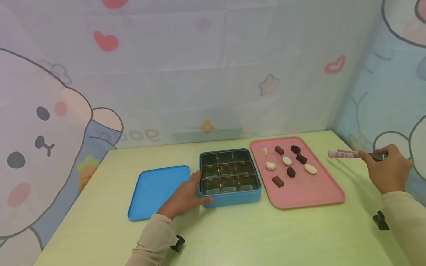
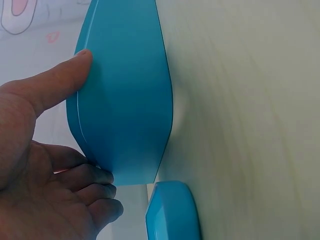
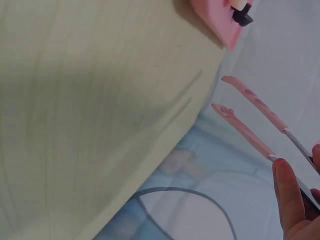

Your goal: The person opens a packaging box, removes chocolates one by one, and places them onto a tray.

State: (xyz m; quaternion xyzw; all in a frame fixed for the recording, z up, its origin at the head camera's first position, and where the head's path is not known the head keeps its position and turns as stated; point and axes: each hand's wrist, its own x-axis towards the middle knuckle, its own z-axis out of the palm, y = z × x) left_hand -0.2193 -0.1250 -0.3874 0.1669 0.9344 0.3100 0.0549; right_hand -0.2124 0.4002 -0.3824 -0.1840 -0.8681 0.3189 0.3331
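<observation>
A blue box (image 1: 231,199) with a dark insert (image 1: 229,169) divided into several compartments sits mid-table. My left hand (image 1: 184,197) holds its near left corner, thumb on the front wall near the rim and fingers along the left side. The left wrist view shows that thumb against the blue wall (image 2: 125,100), with the other fingers bent at the corner. My right hand (image 1: 390,168) grips metal tongs (image 1: 346,154) with pink tips, raised right of the pink tray (image 1: 309,194). In the right wrist view the tongs' arms (image 3: 245,132) stand apart with nothing between them.
The pink tray bears several dark, brown and white chocolate-like pieces (image 1: 277,181). Left of the box, a blue lid (image 1: 154,188) lies flat. A patterned cloth (image 1: 199,74) hangs behind the pale table (image 1: 233,236), and another covers the right side.
</observation>
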